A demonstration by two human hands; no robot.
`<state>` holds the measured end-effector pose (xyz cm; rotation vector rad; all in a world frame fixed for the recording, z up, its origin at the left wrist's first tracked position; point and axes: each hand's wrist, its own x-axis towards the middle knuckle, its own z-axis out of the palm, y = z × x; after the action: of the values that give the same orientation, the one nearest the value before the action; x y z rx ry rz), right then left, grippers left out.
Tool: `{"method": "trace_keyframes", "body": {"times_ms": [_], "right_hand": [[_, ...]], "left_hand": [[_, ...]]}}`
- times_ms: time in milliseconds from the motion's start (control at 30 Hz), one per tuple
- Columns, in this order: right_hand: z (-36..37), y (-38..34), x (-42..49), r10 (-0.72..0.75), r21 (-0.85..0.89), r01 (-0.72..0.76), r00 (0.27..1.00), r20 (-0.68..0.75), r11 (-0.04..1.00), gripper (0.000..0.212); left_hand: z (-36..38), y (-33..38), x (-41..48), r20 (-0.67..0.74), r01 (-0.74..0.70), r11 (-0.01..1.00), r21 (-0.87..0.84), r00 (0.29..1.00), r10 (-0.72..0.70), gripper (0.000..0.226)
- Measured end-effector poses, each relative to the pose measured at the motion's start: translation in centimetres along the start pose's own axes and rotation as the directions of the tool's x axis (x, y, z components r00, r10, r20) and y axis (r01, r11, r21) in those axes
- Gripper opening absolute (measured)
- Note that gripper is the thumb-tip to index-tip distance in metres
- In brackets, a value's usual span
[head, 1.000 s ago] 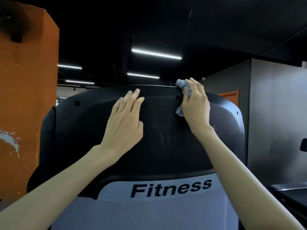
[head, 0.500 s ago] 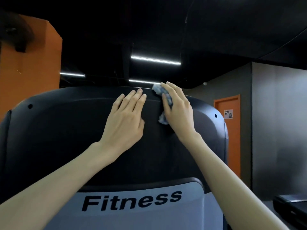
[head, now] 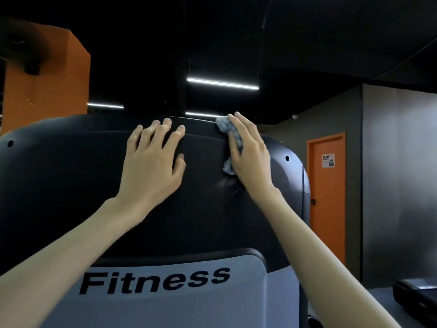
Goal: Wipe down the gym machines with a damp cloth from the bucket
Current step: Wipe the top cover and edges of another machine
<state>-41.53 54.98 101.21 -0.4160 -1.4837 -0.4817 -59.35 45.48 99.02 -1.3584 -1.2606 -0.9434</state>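
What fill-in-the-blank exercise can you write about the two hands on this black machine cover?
The right hand presses a crumpled blue-grey cloth against the black plastic machine cover near its ____ edge.
The left hand lies flat on the cover and holds ____.
The light grey panel below bears the word ____.
Missing: top; nothing; Fitness.

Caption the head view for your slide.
Right hand presses pale blue cloth on black plastic machine cover; left hand rests flat.
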Motion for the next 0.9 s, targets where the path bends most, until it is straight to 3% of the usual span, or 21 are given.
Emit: {"method": "trace_keyframes", "body": {"times_ms": [67,133,200,267,300,333,400,467,533,567,633,700,733,833,867,900], "right_hand": [[-1.9,3.4,-1.0,0.101,-0.004,-0.101,0.994,-0.038,0.995,0.037],[-3.7,7.1,-2.3,0.370,0.016,-0.371,0.924,-0.094,0.929,0.038],[-5.1,9.9,-4.0,0.667,0.058,-0.668,0.727,-0.160,0.742,0.038],[-5.6,10.5,-4.8,0.791,0.081,-0.795,0.578,-0.203,0.601,0.039],[-5.3,9.8,-4.9,0.783,0.091,-0.788,0.578,-0.232,0.609,0.040],[-4.6,8.7,-5.0,0.734,0.103,-0.738,0.626,-0.262,0.666,0.041],[-2.6,5.3,-5.4,0.512,0.108,-0.504,0.809,-0.289,0.857,0.044],[-1.0,2.6,-6.5,0.204,0.068,-0.194,0.959,-0.196,0.979,0.047],[-0.8,2.7,-7.9,0.015,0.039,-0.011,0.994,-0.105,0.999,0.048],[-1.2,3.5,-8.3,0.013,0.048,-0.008,0.995,-0.098,0.999,0.048],[-2.4,5.5,-9.6,0.141,0.060,-0.134,0.981,-0.135,0.989,0.048],[-3.4,6.9,-10.6,0.328,0.092,-0.315,0.918,-0.221,0.944,0.045],[-3.8,7.4,-10.9,0.458,0.137,-0.437,0.850,-0.260,0.889,0.043],[-4.2,8.1,-11.3,0.776,0.252,-0.740,0.546,-0.316,0.624,0.041],[-3.9,7.5,-11.2,0.796,0.236,-0.771,0.511,-0.323,0.591,0.043],[-3.3,6.4,-11.3,0.773,0.201,-0.760,0.542,-0.330,0.618,0.045]], "left_hand": [[0.0,0.0,0.0,-0.015,0.016,0.999,-0.032,1.000,-0.017,0.052],[0.0,0.1,0.2,-0.030,0.030,0.998,-0.052,0.999,-0.031,0.052],[0.0,0.4,0.2,-0.030,0.024,0.999,-0.045,0.999,-0.026,0.052],[-0.1,0.5,0.2,-0.025,0.011,1.000,-0.009,1.000,-0.011,0.054],[-0.1,0.5,0.2,-0.018,0.001,1.000,0.017,1.000,-0.001,0.055],[-0.2,0.5,0.2,-0.012,-0.008,0.999,0.042,1.000,0.008,0.055],[-0.2,0.4,0.2,-0.004,-0.016,0.997,0.070,1.000,0.017,0.056],[-0.3,0.4,0.3,-0.011,-0.009,0.998,0.064,1.000,0.010,0.056],[-0.2,0.4,0.2,-0.015,-0.003,0.999,0.045,1.000,0.004,0.057],[-0.1,0.3,0.2,-0.016,-0.007,0.999,0.041,1.000,0.007,0.057],[-0.1,0.2,0.2,-0.011,-0.022,0.998,0.053,1.000,0.023,0.057],[-0.2,0.1,0.2,-0.003,-0.028,0.997,0.068,1.000,0.029,0.057],[-0.3,0.1,0.3,0.000,-0.029,0.997,0.068,1.000,0.029,0.056],[-0.2,0.4,0.2,-0.002,-0.022,0.998,0.056,1.000,0.022,0.055],[-0.2,0.5,0.1,-0.010,-0.014,0.999,0.050,1.000,0.015,0.055],[-0.1,0.7,0.1,-0.020,-0.006,0.999,0.042,1.000,0.007,0.055]]}}
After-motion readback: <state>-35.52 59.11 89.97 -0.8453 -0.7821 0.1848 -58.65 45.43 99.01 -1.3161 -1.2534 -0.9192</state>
